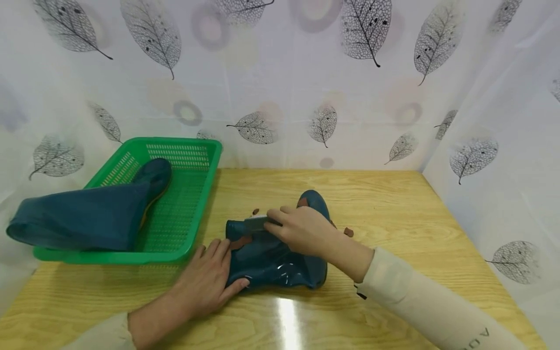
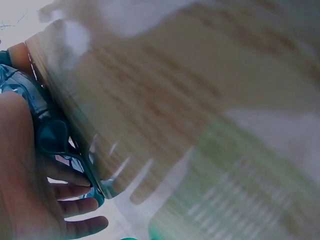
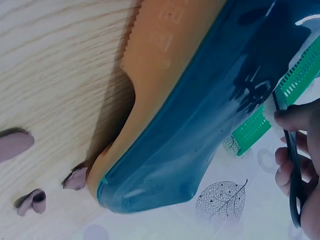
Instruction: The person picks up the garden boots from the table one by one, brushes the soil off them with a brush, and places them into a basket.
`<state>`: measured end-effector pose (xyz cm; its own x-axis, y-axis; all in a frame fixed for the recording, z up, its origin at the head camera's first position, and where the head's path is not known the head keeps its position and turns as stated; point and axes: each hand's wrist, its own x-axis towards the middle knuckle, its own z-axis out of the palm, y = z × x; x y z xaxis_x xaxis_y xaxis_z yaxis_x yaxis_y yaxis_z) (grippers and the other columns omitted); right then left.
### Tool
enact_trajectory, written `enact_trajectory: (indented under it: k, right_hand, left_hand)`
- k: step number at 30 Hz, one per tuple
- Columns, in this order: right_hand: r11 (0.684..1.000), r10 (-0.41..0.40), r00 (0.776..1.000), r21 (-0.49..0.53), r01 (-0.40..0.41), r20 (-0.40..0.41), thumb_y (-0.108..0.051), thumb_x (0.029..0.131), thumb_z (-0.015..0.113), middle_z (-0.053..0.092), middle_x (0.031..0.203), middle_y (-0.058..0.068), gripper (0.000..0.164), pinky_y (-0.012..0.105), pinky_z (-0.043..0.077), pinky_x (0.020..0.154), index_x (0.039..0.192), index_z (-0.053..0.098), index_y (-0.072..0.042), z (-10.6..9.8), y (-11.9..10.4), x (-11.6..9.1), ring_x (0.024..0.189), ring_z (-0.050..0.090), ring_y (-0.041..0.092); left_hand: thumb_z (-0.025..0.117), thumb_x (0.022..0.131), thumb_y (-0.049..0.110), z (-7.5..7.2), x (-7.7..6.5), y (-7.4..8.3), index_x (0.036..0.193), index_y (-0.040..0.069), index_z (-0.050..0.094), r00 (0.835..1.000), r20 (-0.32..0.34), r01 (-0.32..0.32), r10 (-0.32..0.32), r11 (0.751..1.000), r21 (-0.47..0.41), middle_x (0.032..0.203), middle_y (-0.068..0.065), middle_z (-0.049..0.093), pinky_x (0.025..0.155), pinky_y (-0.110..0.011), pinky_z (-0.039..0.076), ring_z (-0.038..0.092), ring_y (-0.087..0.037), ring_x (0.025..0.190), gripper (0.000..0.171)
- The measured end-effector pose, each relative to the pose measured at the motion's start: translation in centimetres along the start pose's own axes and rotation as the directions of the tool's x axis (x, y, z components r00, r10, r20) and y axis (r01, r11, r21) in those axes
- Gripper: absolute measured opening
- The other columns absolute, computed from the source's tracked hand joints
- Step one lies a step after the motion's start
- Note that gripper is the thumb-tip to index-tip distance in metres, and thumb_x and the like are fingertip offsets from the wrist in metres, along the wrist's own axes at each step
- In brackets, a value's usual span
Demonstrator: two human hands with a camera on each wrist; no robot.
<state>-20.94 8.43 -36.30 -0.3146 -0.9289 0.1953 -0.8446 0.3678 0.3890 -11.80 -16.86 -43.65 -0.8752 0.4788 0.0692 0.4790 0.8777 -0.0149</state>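
A dark blue rubber boot [image 1: 271,267] lies on its side on the table, its orange-brown sole [image 3: 155,55] facing the right wrist view. A reddish-brown patch [image 1: 240,242] clings to the boot near its top opening. My left hand [image 1: 205,277] rests against that opening end, thumb on the boot, fingers extended. In the left wrist view the left hand's fingers [image 2: 80,206] are spread and nearly straight. My right hand [image 1: 306,231] grips a dark-handled brush [image 3: 294,175], its head against the upper part of the boot; pale bristles show partly.
At the left stands a green plastic basket [image 1: 175,255] with a second blue boot [image 1: 83,214] lying across its rim. Reddish-brown clay-like pieces [image 1: 348,232] lie on the wooden table [image 1: 385,204] around the boot. A leaf-patterned white curtain [image 1: 280,73] encloses the table.
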Motion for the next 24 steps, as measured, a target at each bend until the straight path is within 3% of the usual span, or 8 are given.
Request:
enact_trajectory:
  k: [4, 7, 10, 13, 17, 24]
  right_hand:
    - [0.990, -0.042, 0.999, 0.137, 0.045, -0.023, -0.018, 0.093, 0.069, 0.065, 0.121, 0.002, 0.026, 0.023, 0.056, 0.066, 0.118, 0.074, -0.021, 0.2, -0.4, 0.3, 0.093, 0.067, 0.012]
    - [0.963, -0.108, 0.994, 0.248, 0.102, 0.012, -0.014, 0.094, 0.066, 0.066, 0.121, 0.000, 0.026, 0.022, 0.056, 0.074, 0.117, 0.075, -0.024, 0.4, -0.9, 0.6, 0.099, 0.068, 0.011]
    - [0.948, -0.151, 0.986, 0.292, 0.126, 0.066, -0.013, 0.097, 0.063, 0.066, 0.123, -0.002, 0.028, 0.022, 0.056, 0.077, 0.118, 0.074, -0.026, 0.7, -1.3, 0.8, 0.101, 0.067, 0.009]
    - [0.961, -0.132, 0.987, 0.256, 0.105, 0.093, -0.015, 0.098, 0.061, 0.066, 0.124, -0.002, 0.027, 0.022, 0.055, 0.074, 0.119, 0.073, -0.027, 0.9, -1.4, 1.0, 0.098, 0.066, 0.009]
    - [0.993, -0.050, 0.996, 0.113, 0.042, 0.070, -0.020, 0.099, 0.063, 0.065, 0.122, 0.000, 0.025, 0.023, 0.054, 0.065, 0.122, 0.071, -0.023, 1.1, -1.2, 1.0, 0.090, 0.065, 0.011]
    - [0.999, -0.008, 0.997, -0.032, 0.005, -0.082, -0.021, 0.096, 0.067, 0.066, 0.112, 0.004, 0.027, 0.024, 0.053, 0.059, 0.122, 0.071, -0.016, 1.2, -1.0, 0.6, 0.081, 0.064, 0.013]
  left_hand:
    - [0.033, 0.099, 0.069, 0.0, 0.0, 0.0, 0.130, -0.008, 0.057, 1.000, 0.002, 0.000, 0.000, 1.000, -0.014, 0.133, -0.019, 0.051, 0.095, -0.056, 0.045, 0.050, -0.035, 0.119, 0.086]
    - [0.032, 0.098, 0.070, 0.1, 0.0, 0.0, 0.131, -0.007, 0.057, 1.000, 0.029, 0.013, -0.012, 1.000, -0.027, 0.137, -0.020, 0.050, 0.097, -0.057, 0.044, 0.049, -0.036, 0.123, 0.087]
    - [0.030, 0.098, 0.072, 0.1, 0.0, 0.0, 0.132, -0.008, 0.056, 0.998, 0.058, 0.029, -0.027, 0.999, -0.031, 0.141, -0.023, 0.049, 0.100, -0.060, 0.042, 0.047, -0.039, 0.128, 0.090]
    - [0.030, 0.098, 0.072, 0.1, 0.0, 0.0, 0.134, -0.008, 0.054, 0.998, 0.057, 0.034, -0.032, 0.999, -0.036, 0.140, -0.022, 0.049, 0.100, -0.060, 0.042, 0.047, -0.038, 0.128, 0.091]
    - [0.031, 0.098, 0.071, 0.2, 0.0, 0.1, 0.136, -0.007, 0.052, 0.999, 0.023, 0.027, -0.026, 0.999, -0.031, 0.136, -0.018, 0.050, 0.097, -0.058, 0.044, 0.048, -0.034, 0.123, 0.090]
    - [0.033, 0.098, 0.071, 0.2, -0.1, 0.1, 0.137, -0.009, 0.051, 1.000, 0.004, 0.022, -0.022, 0.999, -0.033, 0.137, -0.022, 0.049, 0.097, -0.058, 0.045, 0.049, -0.036, 0.123, 0.091]
